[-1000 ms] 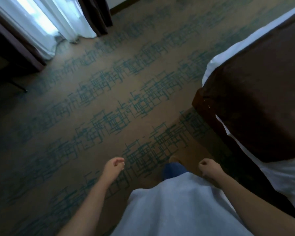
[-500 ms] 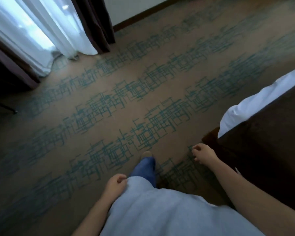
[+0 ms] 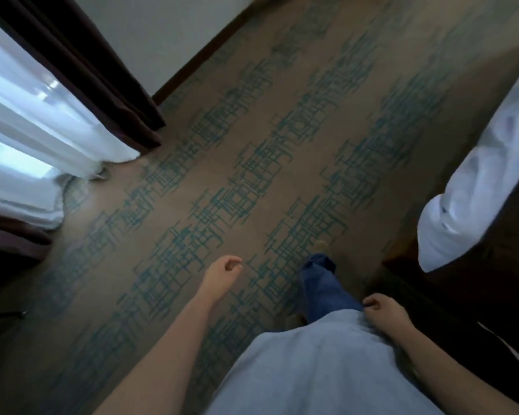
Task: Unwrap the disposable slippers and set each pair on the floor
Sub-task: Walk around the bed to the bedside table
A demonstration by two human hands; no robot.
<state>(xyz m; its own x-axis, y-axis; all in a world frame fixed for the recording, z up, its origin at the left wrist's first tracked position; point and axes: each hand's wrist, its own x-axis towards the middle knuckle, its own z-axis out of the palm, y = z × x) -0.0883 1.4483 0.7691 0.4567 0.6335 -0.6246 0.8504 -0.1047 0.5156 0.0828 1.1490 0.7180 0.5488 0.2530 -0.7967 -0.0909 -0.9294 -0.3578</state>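
Observation:
No slippers or wrappers show anywhere in the head view. My left hand (image 3: 222,272) hangs over the patterned carpet (image 3: 252,163), fingers loosely curled, holding nothing. My right hand (image 3: 385,311) hangs beside my grey shirt (image 3: 321,366), also loosely curled and empty. One leg in blue jeans (image 3: 319,284) steps forward between the two hands.
A bed with white sheets (image 3: 477,187) and a dark base (image 3: 492,280) stands at the right. White sheer curtains (image 3: 33,136) and dark drapes (image 3: 102,70) hang at the left. A wall with a dark baseboard (image 3: 204,52) runs along the far side.
The view has swung left and forward as I walk. The bed slid toward the right edge, the curtains and wall came closer. My left arm swung forward; my right dropped back by my hip.

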